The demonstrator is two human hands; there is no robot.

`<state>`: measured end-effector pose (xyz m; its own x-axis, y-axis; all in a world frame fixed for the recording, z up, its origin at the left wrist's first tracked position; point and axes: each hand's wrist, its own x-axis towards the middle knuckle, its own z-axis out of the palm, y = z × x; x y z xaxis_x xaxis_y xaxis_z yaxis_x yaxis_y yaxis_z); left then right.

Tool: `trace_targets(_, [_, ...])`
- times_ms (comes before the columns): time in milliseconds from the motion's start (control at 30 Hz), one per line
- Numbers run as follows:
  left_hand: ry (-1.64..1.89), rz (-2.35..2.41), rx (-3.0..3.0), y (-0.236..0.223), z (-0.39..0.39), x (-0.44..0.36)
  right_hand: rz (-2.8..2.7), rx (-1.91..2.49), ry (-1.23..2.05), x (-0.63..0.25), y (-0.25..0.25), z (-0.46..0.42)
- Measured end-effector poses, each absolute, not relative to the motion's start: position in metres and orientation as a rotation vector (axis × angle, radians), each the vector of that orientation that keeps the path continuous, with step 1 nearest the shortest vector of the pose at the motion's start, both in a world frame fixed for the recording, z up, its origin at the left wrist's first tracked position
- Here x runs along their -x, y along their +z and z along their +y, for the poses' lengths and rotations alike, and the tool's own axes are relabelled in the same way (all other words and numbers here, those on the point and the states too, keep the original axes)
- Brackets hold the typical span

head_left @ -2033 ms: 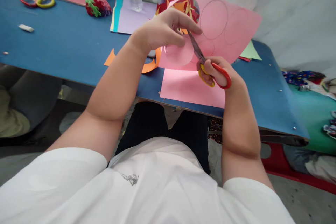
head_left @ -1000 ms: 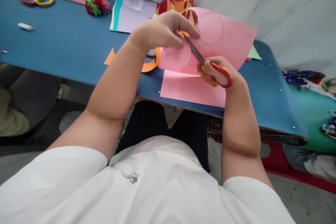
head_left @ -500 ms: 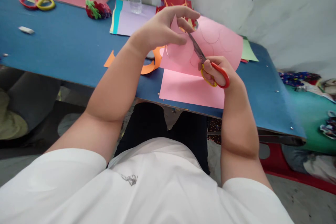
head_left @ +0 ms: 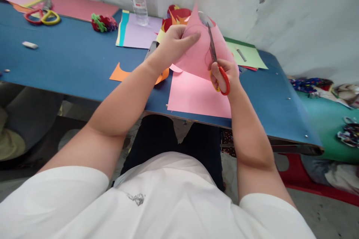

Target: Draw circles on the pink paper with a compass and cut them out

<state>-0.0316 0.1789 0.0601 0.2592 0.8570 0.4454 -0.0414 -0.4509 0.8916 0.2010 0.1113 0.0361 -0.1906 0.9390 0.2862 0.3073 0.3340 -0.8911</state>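
Note:
My left hand (head_left: 179, 43) pinches the left side of a pink paper sheet (head_left: 196, 58), thumb on the front and fingers behind. Pencilled circles show on the sheet, and its top edge has a curved cut-out with a pointed tip. In my right hand (head_left: 223, 73) is a pair of scissors (head_left: 214, 46) with red and yellow handles. The blades point up, in front of the sheet near the cut-out; whether paper lies between them I cannot tell. Flat beneath lies a second pink sheet (head_left: 196, 95). Orange paper scraps (head_left: 119, 73) rest beside my left forearm.
A water bottle (head_left: 139, 5) stands by the wall on purple paper (head_left: 140, 31). Another pair of scissors (head_left: 42, 16), an eraser (head_left: 29, 45) and a pipe-cleaner bundle (head_left: 103, 23) lie left. Green paper (head_left: 246, 54) is at right, before the table's edge.
My left fingers, spread above the sheet before, now grip it. The sheet has tilted up and curled, its pointed tip rising. The scissors have turned more upright and shifted slightly left.

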Motion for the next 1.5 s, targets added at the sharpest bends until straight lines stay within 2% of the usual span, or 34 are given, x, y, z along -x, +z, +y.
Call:
trace_targets(200, [1.542,0.846,-1.793,0.054,0.192,0.022,-1.7,1.089,0.948,-0.207,0.035,0.113])
trace_targets(700, [1.498,0.772,-1.906,0.054,0.193,0.032,-1.763,1.01,1.047,-0.215,0.054,0.097])
trace_targets(1000, [1.519,0.763,-1.936,0.082,0.155,0.043,-1.857,0.975,1.046,-0.225,0.071,0.08])
trace_targets(1500, [1.444,0.688,-1.921,0.087,0.154,0.05,-1.869,0.997,1.031,-0.224,0.076,0.073])
